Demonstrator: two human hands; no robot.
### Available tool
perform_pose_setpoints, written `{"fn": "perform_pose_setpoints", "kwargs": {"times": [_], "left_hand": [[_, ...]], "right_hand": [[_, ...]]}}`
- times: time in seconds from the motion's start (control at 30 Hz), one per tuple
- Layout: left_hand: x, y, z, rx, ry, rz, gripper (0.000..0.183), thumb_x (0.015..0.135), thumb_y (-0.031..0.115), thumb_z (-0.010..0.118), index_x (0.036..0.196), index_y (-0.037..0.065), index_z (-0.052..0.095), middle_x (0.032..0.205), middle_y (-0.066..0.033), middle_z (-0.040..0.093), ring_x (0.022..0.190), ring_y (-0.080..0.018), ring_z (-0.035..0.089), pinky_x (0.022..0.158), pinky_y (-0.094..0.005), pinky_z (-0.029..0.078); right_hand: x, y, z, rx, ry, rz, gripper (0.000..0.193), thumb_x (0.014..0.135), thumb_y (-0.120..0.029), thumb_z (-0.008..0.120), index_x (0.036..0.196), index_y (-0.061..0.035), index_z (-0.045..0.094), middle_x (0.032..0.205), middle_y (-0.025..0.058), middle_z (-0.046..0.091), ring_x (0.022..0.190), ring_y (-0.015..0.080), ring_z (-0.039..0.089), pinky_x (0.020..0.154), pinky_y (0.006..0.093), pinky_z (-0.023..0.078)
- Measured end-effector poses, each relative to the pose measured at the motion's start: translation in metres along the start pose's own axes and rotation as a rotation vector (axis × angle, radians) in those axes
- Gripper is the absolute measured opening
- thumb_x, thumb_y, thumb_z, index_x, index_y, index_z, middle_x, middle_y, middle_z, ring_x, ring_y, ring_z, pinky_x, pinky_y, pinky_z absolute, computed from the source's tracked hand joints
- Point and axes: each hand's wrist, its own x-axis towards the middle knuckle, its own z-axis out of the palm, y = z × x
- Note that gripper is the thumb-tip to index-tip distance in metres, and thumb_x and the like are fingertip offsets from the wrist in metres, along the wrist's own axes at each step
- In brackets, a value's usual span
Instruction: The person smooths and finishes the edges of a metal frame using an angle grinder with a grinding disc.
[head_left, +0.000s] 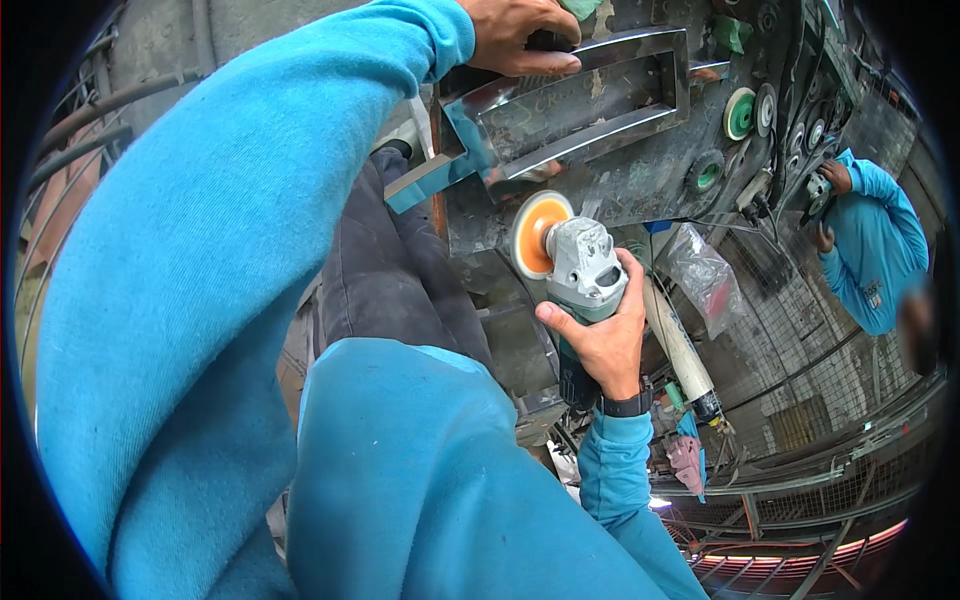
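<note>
Head view: right hand (612, 338) holds the grinder (581, 262); left hand (512, 36), hold unclear, should brace the metal frame (588, 145) firmly.

Metal frame (590, 142): polished, elongated, open-centred, slanting upward to the right in view. Angle grinder (583, 270): grey-headed, with an orange disc (536, 236) (pale-rimmed) on edge at its left, near the frame; exact clearance is difficult to judge.

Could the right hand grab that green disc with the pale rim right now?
Probably not: the right hand is wrapped around the angle grinder, so it seems to have no free grip. The green disc itself looks uncovered, though.
</note>
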Motion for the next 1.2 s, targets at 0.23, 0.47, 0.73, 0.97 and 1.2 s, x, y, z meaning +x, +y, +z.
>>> {"fn": "perform_pose_setpoints", "kwargs": {"times": [0.23, 0.47, 0.73, 0.97, 1.2], "left_hand": [[-0.002, -0.002, 0.003, 0.019, 0.029, 0.009, 0.037, 0.097, 0.047, 0.061, 0.103, 0.013, 0.075, 0.093, -0.0154, 0.074, 0.090, -0.0354, 0.071, 0.080, -0.0449, 0.058], [-0.002, -0.002, 0.006, -0.007, 0.082, 0.032, 0.037, 0.095, 0.047, 0.065, 0.103, 0.012, 0.075, 0.091, -0.0165, 0.074, 0.088, -0.0361, 0.071, 0.079, -0.0451, 0.058], [-0.003, -0.005, 0.006, 0.005, 0.098, 0.044, 0.039, 0.094, 0.048, 0.065, 0.104, 0.012, 0.075, 0.090, -0.0168, 0.074, 0.087, -0.0368, 0.071, 0.078, -0.0456, 0.058], [-0.002, -0.004, 0.006, 0.007, 0.076, 0.032, 0.037, 0.094, 0.048, 0.065, 0.103, 0.014, 0.075, 0.089, -0.0168, 0.074, 0.085, -0.0362, 0.072, 0.077, -0.0453, 0.058], [-0.002, -0.003, 0.006, 0.005, 0.105, 0.046, 0.037, 0.094, 0.048, 0.066, 0.102, 0.014, 0.076, 0.088, -0.0158, 0.074, 0.085, -0.0357, 0.072, 0.077, -0.0448, 0.058]], "right_hand": [[0.013, -0.007, 0.010, -0.006, -0.006, -0.072, 0.105, 0.065, -0.041, 0.099, 0.142, -0.0017, 0.040, 0.116, 0.0221, 0.073, 0.107, 0.0287, 0.073, 0.093, 0.0405, 0.058], [0.018, 0.002, 0.016, 0.126, 0.014, -0.062, 0.106, 0.065, -0.041, 0.099, 0.143, -0.0003, 0.040, 0.117, 0.0221, 0.073, 0.107, 0.0271, 0.073, 0.093, 0.0396, 0.058], [0.018, -0.001, 0.021, 0.231, 0.002, -0.048, 0.107, 0.064, -0.037, 0.101, 0.143, 0.0016, 0.039, 0.121, 0.0200, 0.070, 0.110, 0.0238, 0.069, 0.095, 0.0373, 0.055], [0.018, 0.006, 0.023, 0.330, -0.024, 0.003, 0.108, 0.065, -0.034, 0.101, 0.144, 0.0037, 0.038, 0.127, 0.0188, 0.063, 0.115, 0.0227, 0.064, 0.098, 0.0359, 0.053], [0.018, 0.008, 0.024, 0.379, -0.024, 0.013, 0.107, 0.067, -0.029, 0.100, 0.147, 0.0024, 0.034, 0.126, 0.0155, 0.063, 0.114, 0.0213, 0.063, 0.101, 0.0352, 0.050]]}}
